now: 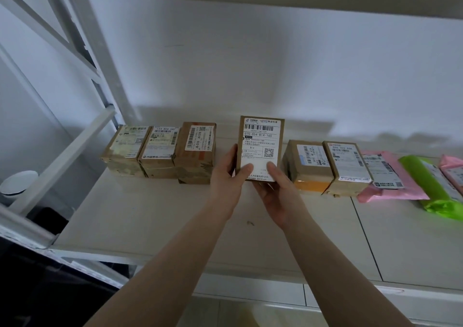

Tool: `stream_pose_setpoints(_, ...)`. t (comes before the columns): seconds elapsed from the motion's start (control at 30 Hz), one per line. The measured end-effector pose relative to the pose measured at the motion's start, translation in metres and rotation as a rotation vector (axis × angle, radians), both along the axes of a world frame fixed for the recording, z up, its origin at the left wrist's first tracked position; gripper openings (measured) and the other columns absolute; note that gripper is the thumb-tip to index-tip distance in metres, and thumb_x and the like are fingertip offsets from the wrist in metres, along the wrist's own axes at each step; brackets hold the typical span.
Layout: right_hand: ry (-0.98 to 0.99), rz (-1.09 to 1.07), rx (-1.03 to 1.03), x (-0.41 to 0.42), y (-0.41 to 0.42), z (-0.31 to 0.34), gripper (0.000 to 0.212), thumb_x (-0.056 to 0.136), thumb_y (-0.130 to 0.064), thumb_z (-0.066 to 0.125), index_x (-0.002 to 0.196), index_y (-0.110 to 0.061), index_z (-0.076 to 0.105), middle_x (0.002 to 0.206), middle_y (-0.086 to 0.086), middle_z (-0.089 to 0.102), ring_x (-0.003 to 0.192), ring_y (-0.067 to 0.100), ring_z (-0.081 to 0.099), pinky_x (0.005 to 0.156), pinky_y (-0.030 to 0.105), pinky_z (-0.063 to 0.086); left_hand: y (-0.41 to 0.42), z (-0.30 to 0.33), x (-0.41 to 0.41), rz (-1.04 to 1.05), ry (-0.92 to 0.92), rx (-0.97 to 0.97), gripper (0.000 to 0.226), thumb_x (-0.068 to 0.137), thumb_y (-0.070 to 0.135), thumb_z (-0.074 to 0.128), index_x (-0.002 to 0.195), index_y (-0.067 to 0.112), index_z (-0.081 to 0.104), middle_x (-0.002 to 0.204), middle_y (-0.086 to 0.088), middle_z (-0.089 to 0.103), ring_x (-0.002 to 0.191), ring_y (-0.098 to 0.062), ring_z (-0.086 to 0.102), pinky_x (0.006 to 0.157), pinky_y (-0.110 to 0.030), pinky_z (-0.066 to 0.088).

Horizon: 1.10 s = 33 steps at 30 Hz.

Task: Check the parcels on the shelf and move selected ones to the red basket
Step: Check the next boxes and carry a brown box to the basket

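Both hands up at shelf centre, holding one brown box upright, label facing cam. Left hand grips box's left edge, thumb curled onto label's lower left. Right hand cups bottom right corner from under, thumb pressed on label. Box sits in the gap of the parcel row, lifted clear of the board as far as I can tell.

Row at 9 o'clock of held box: three taped cartons touching side by side, far-left carton, middle carton, taller carton just beside left hand. At 3 o'clock: two more cartons touching, orange-taped carton and next carton; then pink mailer bag, green mailer bag, another pink bag at frame edge, overlapping.

Shelf frame diagonal brace at 9–10 o'clock. White round bin behind it, low left.
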State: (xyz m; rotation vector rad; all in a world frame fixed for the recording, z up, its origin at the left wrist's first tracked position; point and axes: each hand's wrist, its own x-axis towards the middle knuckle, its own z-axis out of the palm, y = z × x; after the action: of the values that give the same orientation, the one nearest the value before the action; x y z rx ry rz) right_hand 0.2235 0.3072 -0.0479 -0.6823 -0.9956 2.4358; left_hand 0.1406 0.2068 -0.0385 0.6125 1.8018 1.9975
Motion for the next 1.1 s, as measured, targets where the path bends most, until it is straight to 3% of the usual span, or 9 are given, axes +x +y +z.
stream_pose_setpoints(0.27, -0.143, -0.037, 0.031, -0.014, -0.006, 0.014, 0.031, 0.093, -0.029, 0.067, 0.12, -0.015, 0.066, 0.117, 0.008, 0.073, 0.113, 0.021, 0.067, 0.097, 0.037, 0.055, -0.001, 0.014, -0.014, 0.164, 0.304, -0.361, 0.042, 0.089, 0.044, 0.062, 0.127, 0.027, 0.06, 0.113, 0.013, 0.067, 0.102, -0.004, 0.061, 0.084, -0.022, 0.05)
stream_pose_setpoints(0.4, -0.3, -0.036, 0.053, -0.031, -0.003, 0.02, 0.027, 0.09, -0.037, 0.069, 0.107, -0.018, 0.064, 0.107, 0.006, 0.073, 0.101, 0.021, 0.069, 0.092, 0.039, 0.058, -0.006, 0.014, -0.04, 0.324, 0.518, -0.601, 0.055, 0.088, 0.058, 0.054, 0.13, 0.022, 0.059, 0.127, 0.002, 0.06, 0.118, -0.019, 0.053, 0.097, -0.037, 0.046)
stream_pose_setpoints(0.53, -0.542, -0.015, 0.186, -0.054, 0.002, 0.02, 0.043, 0.086, -0.053, 0.067, 0.106, -0.016, 0.058, 0.093, 0.0, 0.064, 0.093, 0.02, 0.063, 0.093, 0.04, 0.055, -0.012, 0.016, -0.067, 0.416, 0.603, -0.823, 0.065, 0.087, 0.061, 0.051, 0.139, 0.022, 0.05, 0.147, 0.0, 0.047, 0.138, -0.026, 0.036, 0.113, -0.044, 0.026)
stream_pose_setpoints(0.63, -0.653, -0.005, 0.348, -0.065, -0.003, 0.016, 0.044, 0.089, -0.059, 0.058, 0.097, -0.016, 0.056, 0.084, -0.004, 0.058, 0.078, 0.014, 0.055, 0.076, 0.03, 0.05, -0.013, 0.011, -0.082, 0.299, 0.585, -1.028, 0.079, 0.088, 0.068, 0.042, 0.15, 0.021, 0.033, 0.161, -0.004, 0.023, 0.151, -0.027, 0.008, 0.119, -0.05, 0.002)
stream_pose_setpoints(0.7, -0.691, 0.002, 0.436, -0.072, -0.008, 0.011, 0.055, 0.085, -0.068, 0.055, 0.1, -0.015, 0.059, 0.088, -0.002, 0.06, 0.084, 0.017, 0.057, 0.078, 0.032, 0.047, -0.015, 0.006, -0.085, 0.272, 0.609, -1.067, 0.08, 0.089, 0.069, 0.039, 0.152, 0.022, 0.029, 0.163, -0.005, 0.017, 0.151, -0.028, 0.002, 0.12, -0.052, -0.001)
stream_pose_setpoints(0.77, -0.785, -0.003, 0.497, -0.079, -0.013, 0.004, 0.081, 0.076, -0.081, 0.048, 0.118, -0.014, 0.059, 0.107, 0.006, 0.063, 0.108, 0.028, 0.055, 0.095, 0.04, 0.045, -0.019, 0.0, -0.084, 0.282, 0.653, -1.065, 0.078, 0.089, 0.068, 0.04, 0.152, 0.024, 0.028, 0.163, -0.003, 0.017, 0.151, -0.027, 0.002, 0.121, -0.051, -0.001)
stream_pose_setpoints(0.83, -0.923, 0.001, 0.592, -0.084, -0.016, 0.0, 0.082, 0.084, -0.078, 0.04, 0.128, -0.011, 0.057, 0.125, 0.014, 0.056, 0.122, 0.034, 0.044, 0.101, 0.042, 0.039, -0.022, -0.005, -0.083, 0.295, 0.694, -1.051, 0.077, 0.089, 0.065, 0.042, 0.153, 0.025, 0.026, 0.163, -0.002, 0.016, 0.151, -0.027, 0.002, 0.121, -0.049, -0.001)
stream_pose_setpoints(0.93, -0.939, -0.025, 0.621, -0.085, -0.022, -0.003, 0.08, 0.088, -0.074, 0.037, 0.13, -0.01, 0.056, 0.129, 0.016, 0.056, 0.123, 0.034, 0.043, 0.101, 0.044, 0.04, -0.025, -0.007, -0.083, 0.292, 0.722, -1.041, 0.075, 0.09, 0.063, 0.044, 0.153, 0.026, 0.025, 0.163, -0.002, 0.015, 0.151, -0.026, 0.002, 0.121, -0.047, -0.003)
stream_pose_setpoints(1.1, -0.852, -0.069, 0.584, -0.089, -0.025, -0.015, 0.095, 0.068, -0.085, 0.037, 0.124, -0.011, 0.057, 0.12, 0.013, 0.064, 0.112, 0.035, 0.057, 0.099, 0.05, 0.047, -0.026, -0.007, -0.083, 0.285, 0.738, -1.058, 0.078, 0.089, 0.061, 0.048, 0.153, 0.025, 0.024, 0.164, -0.003, 0.014, 0.151, -0.028, 0.001, 0.121, -0.048, -0.003)
